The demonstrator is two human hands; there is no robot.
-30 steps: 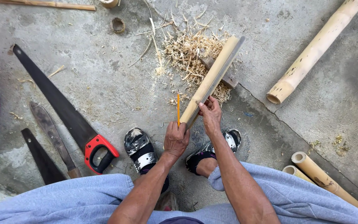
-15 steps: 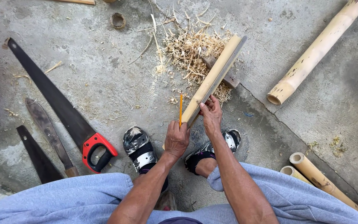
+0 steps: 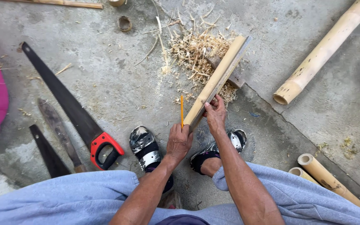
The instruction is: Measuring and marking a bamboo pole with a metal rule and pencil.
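Left hand point(image 3: 179, 142) closed around an orange pencil point(image 3: 182, 110), tip up, just beside the near end of a split bamboo slat point(image 3: 218, 80). Right hand point(image 3: 215, 116) clamps that near end, thumb and fingers wrapped on it. The slat runs up and away from the hands, its far end propped on a small wood block point(image 3: 230, 74) amid a pile of shavings point(image 3: 192, 52).

Handling — slat looks stiff, light, hard-skinned and likely smooth on the rounded face; split edges probably sharp, splintery. Best held near the end as now, fingers off the edges.

Hard to tell: whether the pencil tip touches the slat; the block is mostly covered by slat and shavings. Sandalled feet point(image 3: 146, 146) below the hands. Hand saw point(image 3: 76, 112) and two blades lie left; bamboo poles point(image 3: 321, 52) right — one cut off by the frame edge.
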